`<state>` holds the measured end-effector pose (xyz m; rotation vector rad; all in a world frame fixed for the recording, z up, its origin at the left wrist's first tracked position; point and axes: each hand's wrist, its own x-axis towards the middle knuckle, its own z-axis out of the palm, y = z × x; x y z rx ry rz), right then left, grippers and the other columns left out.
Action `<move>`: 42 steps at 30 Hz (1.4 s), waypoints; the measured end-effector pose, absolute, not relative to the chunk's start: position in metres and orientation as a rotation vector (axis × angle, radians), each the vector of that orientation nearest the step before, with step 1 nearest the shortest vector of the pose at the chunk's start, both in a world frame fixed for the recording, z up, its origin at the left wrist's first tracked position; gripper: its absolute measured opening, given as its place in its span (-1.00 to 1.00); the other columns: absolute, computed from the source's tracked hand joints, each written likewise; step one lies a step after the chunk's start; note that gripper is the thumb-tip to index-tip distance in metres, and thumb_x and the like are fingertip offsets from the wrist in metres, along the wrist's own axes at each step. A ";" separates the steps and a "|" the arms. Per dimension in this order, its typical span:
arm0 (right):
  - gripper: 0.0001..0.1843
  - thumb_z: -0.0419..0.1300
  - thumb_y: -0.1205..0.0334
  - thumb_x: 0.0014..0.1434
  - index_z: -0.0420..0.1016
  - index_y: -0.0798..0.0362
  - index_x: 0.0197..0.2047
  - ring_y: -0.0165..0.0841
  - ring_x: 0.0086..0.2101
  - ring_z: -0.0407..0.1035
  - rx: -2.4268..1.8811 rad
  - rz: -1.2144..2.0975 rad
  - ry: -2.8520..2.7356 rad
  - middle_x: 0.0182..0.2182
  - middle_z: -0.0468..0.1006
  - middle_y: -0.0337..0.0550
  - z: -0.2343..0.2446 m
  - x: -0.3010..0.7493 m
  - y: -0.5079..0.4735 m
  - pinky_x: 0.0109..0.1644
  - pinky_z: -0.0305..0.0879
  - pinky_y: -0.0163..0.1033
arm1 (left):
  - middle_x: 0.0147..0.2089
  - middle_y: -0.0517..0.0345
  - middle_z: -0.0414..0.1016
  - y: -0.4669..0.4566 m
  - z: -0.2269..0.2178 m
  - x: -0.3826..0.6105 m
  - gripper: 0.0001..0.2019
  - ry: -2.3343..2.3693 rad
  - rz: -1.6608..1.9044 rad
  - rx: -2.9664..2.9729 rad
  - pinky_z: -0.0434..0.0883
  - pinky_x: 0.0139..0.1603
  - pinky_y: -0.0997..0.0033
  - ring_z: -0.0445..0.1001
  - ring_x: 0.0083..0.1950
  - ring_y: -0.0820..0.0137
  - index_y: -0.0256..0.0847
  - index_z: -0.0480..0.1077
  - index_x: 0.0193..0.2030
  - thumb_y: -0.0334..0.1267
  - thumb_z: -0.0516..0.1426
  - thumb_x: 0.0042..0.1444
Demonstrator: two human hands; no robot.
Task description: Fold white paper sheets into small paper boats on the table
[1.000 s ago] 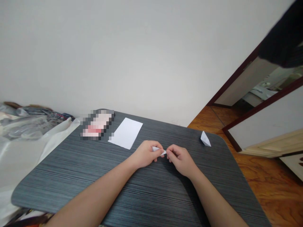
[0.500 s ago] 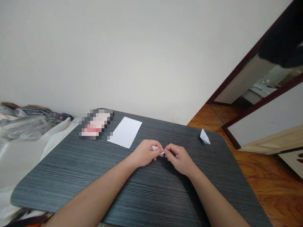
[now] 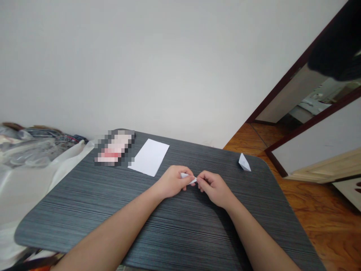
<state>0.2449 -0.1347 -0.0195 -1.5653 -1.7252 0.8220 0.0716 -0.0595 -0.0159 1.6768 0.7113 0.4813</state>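
Observation:
A small folded piece of white paper (image 3: 188,178) is pinched between both of my hands over the dark striped table (image 3: 180,233). My left hand (image 3: 172,183) curls round its left part, fingers closed. My right hand (image 3: 214,188) pinches its right tip with thumb and fingers. Only a sliver of the paper shows between the fingers. Both hands rest on the table near its middle.
A flat white sheet (image 3: 149,157) lies on the table behind my left hand, beside a blurred pinkish object (image 3: 114,148). A small folded paper shape (image 3: 244,162) stands near the far right corner. Cloth and plastic bags (image 3: 31,150) lie left; wooden floor (image 3: 324,210) right.
Both hands keep their pinch on the folded paper; the fingers shift only slightly. The view has drifted a little.

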 end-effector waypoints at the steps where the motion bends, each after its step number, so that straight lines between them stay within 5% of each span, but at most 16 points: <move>1: -0.78 0.01 0.30 0.22 0.36 0.08 -0.44 -0.45 -0.53 0.27 -1.567 0.826 -1.722 -0.58 0.38 -0.28 -0.019 0.245 -0.135 -0.42 0.15 -0.36 | -0.42 0.13 0.50 -0.060 -0.015 0.072 -0.79 0.713 0.483 1.671 0.25 -0.52 0.56 0.35 -0.53 0.52 -0.28 0.44 -0.36 -0.19 0.07 0.07; 8: -0.78 0.01 0.30 0.20 0.31 0.07 -0.48 -0.45 -0.52 0.28 -1.587 0.803 -1.665 -0.59 0.38 -0.29 -0.015 0.252 -0.135 -0.39 0.18 -0.34 | -0.61 0.20 0.40 -0.056 -0.016 0.073 -0.72 0.776 0.507 1.574 0.25 -0.55 0.56 0.38 -0.56 0.46 -0.27 0.42 -0.26 -0.09 0.04 0.10; 22: -0.78 0.03 0.24 0.20 0.32 0.07 -0.46 -0.45 -0.54 0.27 -1.537 0.904 -1.573 -0.60 0.38 -0.28 -0.020 0.253 -0.135 -0.38 0.20 -0.32 | -0.57 0.20 0.38 -0.053 -0.020 0.072 -0.72 0.752 0.539 1.504 0.26 -0.53 0.53 0.37 -0.53 0.46 -0.27 0.35 -0.30 -0.07 0.01 0.14; 30: -0.77 0.05 0.23 0.19 0.28 0.07 -0.49 -0.46 -0.56 0.24 -1.481 0.941 -1.438 -0.63 0.34 -0.30 -0.025 0.259 -0.134 -0.41 0.18 -0.33 | -0.54 0.33 0.14 -0.051 -0.022 0.073 -0.75 0.756 0.705 1.566 0.08 -0.57 0.60 0.12 -0.55 0.58 -0.22 0.31 -0.10 -0.19 0.09 0.09; 42: -0.81 0.09 0.13 0.19 0.35 0.10 -0.30 -0.48 -0.59 0.22 -1.308 1.087 -1.370 -0.52 0.43 -0.23 -0.034 0.252 -0.133 -0.52 0.15 -0.35 | -0.33 0.17 0.39 -0.056 -0.022 0.074 -0.72 0.648 0.639 1.629 0.25 -0.40 0.52 0.31 -0.40 0.50 -0.23 0.31 -0.03 -0.25 0.06 0.11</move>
